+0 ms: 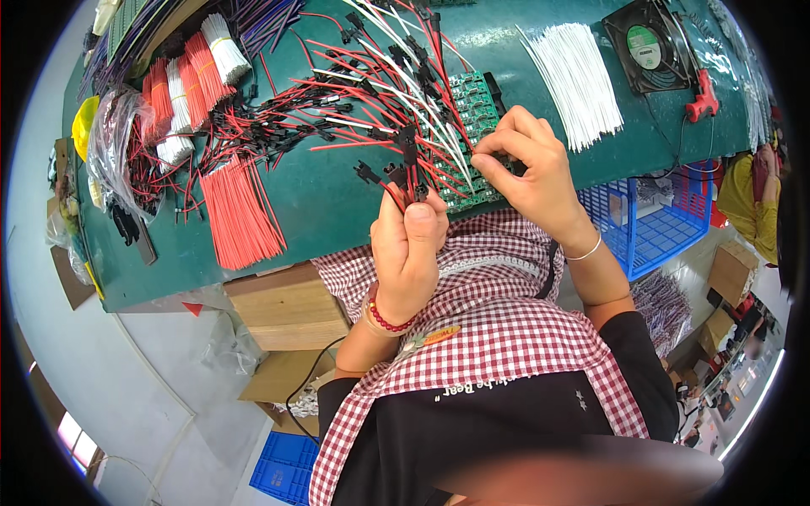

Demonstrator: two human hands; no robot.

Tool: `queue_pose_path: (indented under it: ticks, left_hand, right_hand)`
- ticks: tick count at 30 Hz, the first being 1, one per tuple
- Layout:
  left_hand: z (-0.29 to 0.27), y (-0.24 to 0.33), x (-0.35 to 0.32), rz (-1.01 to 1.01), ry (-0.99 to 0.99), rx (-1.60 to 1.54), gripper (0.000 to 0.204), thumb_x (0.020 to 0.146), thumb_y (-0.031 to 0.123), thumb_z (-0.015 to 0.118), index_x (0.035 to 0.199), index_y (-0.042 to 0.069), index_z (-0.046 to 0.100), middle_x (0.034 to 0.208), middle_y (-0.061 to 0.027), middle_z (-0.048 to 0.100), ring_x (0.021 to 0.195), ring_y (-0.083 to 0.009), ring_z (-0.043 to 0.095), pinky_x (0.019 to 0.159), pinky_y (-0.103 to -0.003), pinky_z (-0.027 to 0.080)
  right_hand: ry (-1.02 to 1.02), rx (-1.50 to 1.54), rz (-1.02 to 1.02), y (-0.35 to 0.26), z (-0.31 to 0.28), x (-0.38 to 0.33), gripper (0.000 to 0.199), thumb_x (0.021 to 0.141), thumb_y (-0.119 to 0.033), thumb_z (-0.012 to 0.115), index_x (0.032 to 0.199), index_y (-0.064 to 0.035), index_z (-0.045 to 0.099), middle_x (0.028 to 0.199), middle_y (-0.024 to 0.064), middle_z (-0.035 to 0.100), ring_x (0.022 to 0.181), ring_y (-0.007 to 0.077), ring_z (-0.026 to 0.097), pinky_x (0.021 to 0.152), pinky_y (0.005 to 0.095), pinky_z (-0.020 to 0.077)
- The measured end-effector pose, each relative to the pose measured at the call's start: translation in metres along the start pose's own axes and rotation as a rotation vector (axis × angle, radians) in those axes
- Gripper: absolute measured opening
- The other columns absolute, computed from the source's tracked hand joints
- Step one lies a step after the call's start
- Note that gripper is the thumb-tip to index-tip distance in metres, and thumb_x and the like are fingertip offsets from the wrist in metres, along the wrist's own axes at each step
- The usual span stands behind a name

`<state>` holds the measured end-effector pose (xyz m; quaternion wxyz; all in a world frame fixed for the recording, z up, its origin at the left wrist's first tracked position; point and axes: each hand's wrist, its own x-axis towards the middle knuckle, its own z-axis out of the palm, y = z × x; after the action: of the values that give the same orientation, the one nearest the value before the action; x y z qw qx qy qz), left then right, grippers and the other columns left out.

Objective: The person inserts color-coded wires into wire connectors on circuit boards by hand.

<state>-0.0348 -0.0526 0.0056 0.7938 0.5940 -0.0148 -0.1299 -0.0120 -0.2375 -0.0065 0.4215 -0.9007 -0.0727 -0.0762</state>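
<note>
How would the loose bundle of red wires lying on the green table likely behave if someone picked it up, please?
The red wires look thin and long, so they would probably flop and sag. No tie shows around them and their ends fan out, so some may well slip free. They are likely light for their size and should slide easily on the table.

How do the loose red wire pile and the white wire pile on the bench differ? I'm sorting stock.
The red wire pile lies at the left near the front edge; the white wire pile lies at the right beside the fan. Red fans toward the person; white slants diagonally. Both are loose, unbundled cut lengths.
</note>
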Motion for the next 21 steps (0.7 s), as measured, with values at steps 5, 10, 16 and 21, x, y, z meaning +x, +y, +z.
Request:
queue_pose_path:
  ticks: [5, 10, 16, 21]
  left_hand:
    - [0.002, 0.0, 0.0, -0.014, -0.024, -0.001, 0.022, 0.105, 0.024, 0.041, 0.1, 0.003, 0.048, 0.07, 0.0019, 0.041, 0.054, -0.0041, 0.03, 0.047, -0.021, 0.022]
    - [0.004, 0.003, -0.002, -0.102, -0.175, -0.04, 0.027, 0.104, 0.027, 0.041, 0.095, 0.003, 0.048, 0.069, 0.0007, 0.042, 0.053, -0.0044, 0.029, 0.046, -0.022, 0.022]
    - [0.003, 0.004, -0.003, -0.126, -0.206, -0.07, 0.027, 0.104, 0.027, 0.04, 0.092, 0.003, 0.047, 0.068, 0.0003, 0.04, 0.052, -0.0045, 0.028, 0.046, -0.022, 0.021]
    - [0.003, 0.005, -0.003, -0.111, -0.253, -0.07, 0.032, 0.103, 0.032, 0.041, 0.089, 0.003, 0.046, 0.066, 0.0013, 0.039, 0.052, -0.0045, 0.028, 0.046, -0.022, 0.02]
  right_hand:
    - [0.112, 0.131, 0.083, -0.017, -0.011, -0.005, 0.014, 0.079, -0.007, 0.071, 0.092, -0.0048, 0.068, 0.082, 0.005, 0.055, 0.073, 0.0178, 0.055, 0.064, 0.0294, 0.0433]
    - [-0.033, 0.626, 0.047, -0.039, -0.015, 0.009, 0.011, 0.085, -0.003, 0.066, 0.095, 0.0014, 0.066, 0.084, 0.0025, 0.056, 0.07, 0.0089, 0.053, 0.061, 0.0222, 0.0425]
    - [0.032, 0.722, 0.142, -0.037, -0.012, 0.007, 0.008, 0.084, -0.004, 0.067, 0.091, 0.0, 0.066, 0.08, 0.0017, 0.057, 0.07, 0.0073, 0.051, 0.062, 0.022, 0.0409]
    - [-0.119, 0.739, 0.115, -0.034, -0.008, 0.001, 0.009, 0.083, -0.004, 0.068, 0.081, 0.001, 0.061, 0.08, 0.0024, 0.057, 0.07, 0.0074, 0.049, 0.061, 0.0234, 0.0401]
